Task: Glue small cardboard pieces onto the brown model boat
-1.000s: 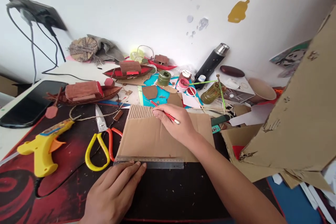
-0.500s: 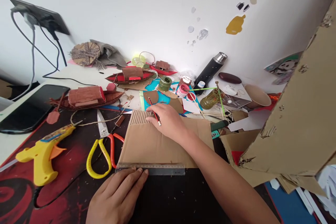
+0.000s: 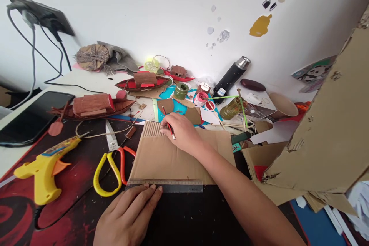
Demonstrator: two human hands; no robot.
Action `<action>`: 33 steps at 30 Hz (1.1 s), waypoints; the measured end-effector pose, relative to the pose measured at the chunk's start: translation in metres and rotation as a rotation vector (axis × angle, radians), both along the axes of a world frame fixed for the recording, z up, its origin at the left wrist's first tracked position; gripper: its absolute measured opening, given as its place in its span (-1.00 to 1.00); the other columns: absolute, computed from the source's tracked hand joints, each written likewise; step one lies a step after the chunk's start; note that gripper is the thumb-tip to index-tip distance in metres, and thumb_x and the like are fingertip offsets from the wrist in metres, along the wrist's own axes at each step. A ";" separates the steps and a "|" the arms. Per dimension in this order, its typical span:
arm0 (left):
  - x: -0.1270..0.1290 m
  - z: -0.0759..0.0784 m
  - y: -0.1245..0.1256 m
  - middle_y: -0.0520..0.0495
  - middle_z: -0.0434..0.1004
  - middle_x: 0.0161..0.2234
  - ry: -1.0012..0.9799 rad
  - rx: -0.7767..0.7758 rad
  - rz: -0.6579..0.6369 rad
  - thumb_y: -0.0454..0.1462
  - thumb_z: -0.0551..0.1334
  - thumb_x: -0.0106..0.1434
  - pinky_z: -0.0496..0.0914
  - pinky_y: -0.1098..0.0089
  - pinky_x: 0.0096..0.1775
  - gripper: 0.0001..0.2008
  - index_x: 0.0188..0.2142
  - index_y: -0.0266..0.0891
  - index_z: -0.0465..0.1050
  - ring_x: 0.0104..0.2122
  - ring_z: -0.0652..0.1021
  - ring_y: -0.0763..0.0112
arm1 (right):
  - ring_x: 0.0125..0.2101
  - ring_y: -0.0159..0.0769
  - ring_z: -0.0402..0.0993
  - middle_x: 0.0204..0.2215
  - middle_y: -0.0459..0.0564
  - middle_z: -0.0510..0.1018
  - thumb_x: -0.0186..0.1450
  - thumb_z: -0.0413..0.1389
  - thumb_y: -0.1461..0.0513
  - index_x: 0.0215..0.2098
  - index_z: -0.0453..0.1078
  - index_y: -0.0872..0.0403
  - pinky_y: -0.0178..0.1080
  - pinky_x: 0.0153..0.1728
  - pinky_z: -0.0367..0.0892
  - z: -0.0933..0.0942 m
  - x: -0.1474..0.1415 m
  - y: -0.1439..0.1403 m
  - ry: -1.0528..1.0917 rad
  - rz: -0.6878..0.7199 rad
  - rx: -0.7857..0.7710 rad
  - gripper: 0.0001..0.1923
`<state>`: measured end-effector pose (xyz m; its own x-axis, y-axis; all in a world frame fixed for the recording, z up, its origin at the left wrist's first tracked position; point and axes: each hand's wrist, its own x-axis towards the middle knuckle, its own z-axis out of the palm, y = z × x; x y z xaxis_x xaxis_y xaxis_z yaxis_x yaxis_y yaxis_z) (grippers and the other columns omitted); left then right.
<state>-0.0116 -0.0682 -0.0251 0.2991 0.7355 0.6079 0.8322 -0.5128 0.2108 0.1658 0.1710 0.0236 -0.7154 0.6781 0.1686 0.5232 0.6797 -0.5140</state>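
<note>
A brown cardboard sheet (image 3: 161, 157) lies flat on the dark mat, its far left corner stripped to bare corrugation. My right hand (image 3: 183, 132) rests on the sheet's far edge and grips a red pencil (image 3: 168, 122), tip down near the corrugated strip. A steel ruler (image 3: 170, 185) lies along the sheet's near edge. My left hand (image 3: 129, 215) lies flat on the mat with its fingertips pressing the ruler's left part.
Yellow and orange scissors (image 3: 111, 161) and a yellow glue gun (image 3: 43, 171) lie left of the sheet. Model boats (image 3: 92, 105), paint pots (image 3: 200, 98), a black flask (image 3: 232, 75) and a phone (image 3: 29, 117) crowd the back. Large cardboard pieces (image 3: 325, 130) rise at right.
My right hand swung the pencil from pointing right to nearly upright and slid slightly left along the far edge. The left hand and ruler stayed put.
</note>
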 end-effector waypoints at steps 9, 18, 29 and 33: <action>-0.001 0.000 0.002 -0.01 0.84 -0.06 -0.002 0.002 -0.012 -0.44 0.08 0.67 0.48 0.25 0.12 -0.61 0.13 -0.24 0.71 -0.04 0.70 0.29 | -0.04 -0.04 0.64 -0.11 0.07 0.72 0.57 0.34 0.33 -0.07 0.54 0.03 -0.06 0.05 0.42 -0.002 0.008 -0.002 0.093 -0.058 0.015 -0.91; 0.000 -0.003 0.002 -0.05 0.82 -0.07 0.010 0.021 -0.002 -0.45 0.11 0.63 0.51 0.28 0.13 -0.60 0.12 -0.21 0.75 -0.04 0.71 0.28 | -0.07 -0.07 0.67 -0.11 0.05 0.77 0.56 0.28 0.38 -0.13 0.52 0.00 -0.08 0.03 0.40 -0.005 0.023 -0.007 0.103 -0.098 -0.008 -0.85; 0.003 0.004 0.004 -0.05 0.81 -0.09 0.000 0.024 0.000 -0.44 0.12 0.65 0.51 0.30 0.14 -0.63 0.12 -0.24 0.73 -0.04 0.70 0.30 | -0.02 -0.04 0.75 -0.08 0.07 0.81 0.61 0.24 0.18 -0.08 0.62 -0.04 -0.02 0.06 0.54 0.005 0.038 -0.032 0.430 -0.234 -0.097 -0.90; 0.002 0.004 0.003 -0.06 0.81 -0.08 0.005 0.021 -0.006 -0.44 0.14 0.64 0.52 0.31 0.13 -0.65 0.14 -0.25 0.72 -0.05 0.70 0.30 | -0.07 -0.06 0.82 -0.14 0.03 0.86 0.61 0.28 0.07 -0.04 0.70 -0.08 -0.01 0.04 0.62 0.021 0.052 -0.058 0.609 -0.248 -0.351 -0.83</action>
